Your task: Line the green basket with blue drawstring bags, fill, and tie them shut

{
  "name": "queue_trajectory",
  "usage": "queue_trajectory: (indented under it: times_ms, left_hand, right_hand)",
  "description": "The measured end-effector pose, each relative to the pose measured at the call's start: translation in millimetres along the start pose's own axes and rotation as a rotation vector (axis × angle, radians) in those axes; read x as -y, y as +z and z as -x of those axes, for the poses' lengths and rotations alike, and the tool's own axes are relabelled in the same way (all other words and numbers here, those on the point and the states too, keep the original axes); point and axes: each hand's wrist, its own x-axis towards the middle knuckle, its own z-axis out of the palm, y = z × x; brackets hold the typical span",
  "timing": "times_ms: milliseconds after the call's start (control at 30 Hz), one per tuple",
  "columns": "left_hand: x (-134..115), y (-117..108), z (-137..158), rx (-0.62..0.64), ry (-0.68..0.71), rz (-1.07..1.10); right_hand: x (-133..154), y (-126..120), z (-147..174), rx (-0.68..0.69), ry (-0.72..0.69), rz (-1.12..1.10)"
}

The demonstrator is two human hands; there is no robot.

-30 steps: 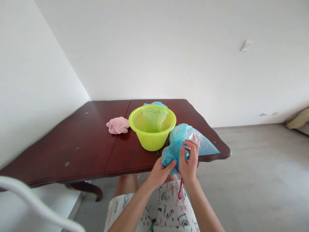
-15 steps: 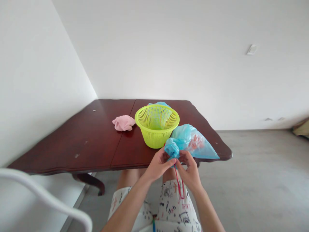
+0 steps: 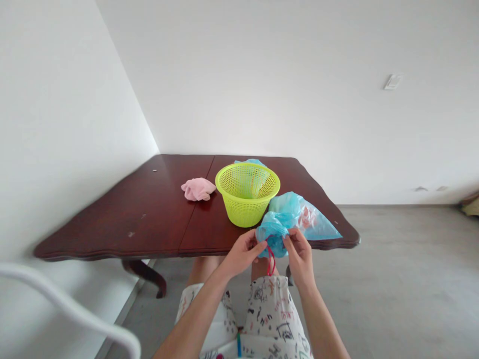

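Observation:
A blue translucent plastic bag point(image 3: 305, 219) lies over the table's front right edge, with something reddish showing through it. Its gathered mouth is between my two hands, just off the edge. My left hand point(image 3: 245, 251) pinches the left side of the mouth. On the right side, my right hand point(image 3: 299, 252) pinches the rim with thumb and fingers. A red drawstring point(image 3: 271, 262) loops down from the mouth between the hands. Right behind the bag's mouth stands a yellow-green plastic basket point(image 3: 245, 212) with holes in its wall.
A crumpled pink cloth point(image 3: 198, 189) lies left of the basket on the dark wooden table point(image 3: 112, 214). More blue plastic point(image 3: 251, 162) shows behind the basket. A white curved tube point(image 3: 71, 311) crosses the lower left. White walls point(image 3: 262, 75) border the table's back and left.
The bag's bunched mouth has been spread wider as my hands moved apart. The red drawstring now hangs in a shorter loop. The view has shifted slightly.

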Motion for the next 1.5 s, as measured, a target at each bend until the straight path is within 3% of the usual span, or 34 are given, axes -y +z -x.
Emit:
queue_trajectory:
  times_ms: [167,267,433,600,800,867,933,1000,1067,1133,1300,1400,1500]
  left_hand:
    - [2,5,-5,-0.027,0.093,0.003]
    - [3,13,-8,-0.027,0.093,0.040]
    - [8,20,-12,-0.082,0.082,0.106]
    - [17,9,-17,-0.281,-0.004,0.431]
    - [-2,-10,-11,-0.354,-0.146,0.479]
    - [-9,-18,-7,-0.299,-0.150,0.407]
    - [-15,-29,-1,-0.108,-0.167,0.236]
    - [-20,-40,5,0.117,-0.205,0.032]
    - [-24,-49,11,0.218,-0.195,-0.088]
    - [-27,-56,15,0.155,-0.109,-0.060]
    - [-29,-57,11,-0.202,0.002,0.412]
    - [-30,-56,6,-0.245,0.017,0.582]
    - [-30,-55,4,-0.237,0.004,0.559]
  right_hand:
    - [10,-3,5,0.243,0.002,-0.043]
    - [4,-4,10,0.275,-0.016,0.037]
    - [-16,-9,10,0.179,-0.059,0.125]
    - [-27,-23,-6,-0.082,-0.071,0.071]
    - [-17,-26,-27,-0.150,0.182,-0.113]
    - [-13,-27,-31,-0.219,0.283,-0.208]
    - [-10,-31,-35,-0.278,0.331,-0.299]
    - [-6,-38,-38,-0.260,0.355,-0.353]
    - [0,-48,-40,-0.203,0.389,-0.369]
    - [7,-56,-41,-0.172,0.435,-0.369]
    - [30,-71,-46,-0.104,0.532,-0.394]
    - [39,-77,-52,-0.002,0.557,-0.376]
    - [41,-81,-57,-0.008,0.453,-0.262]
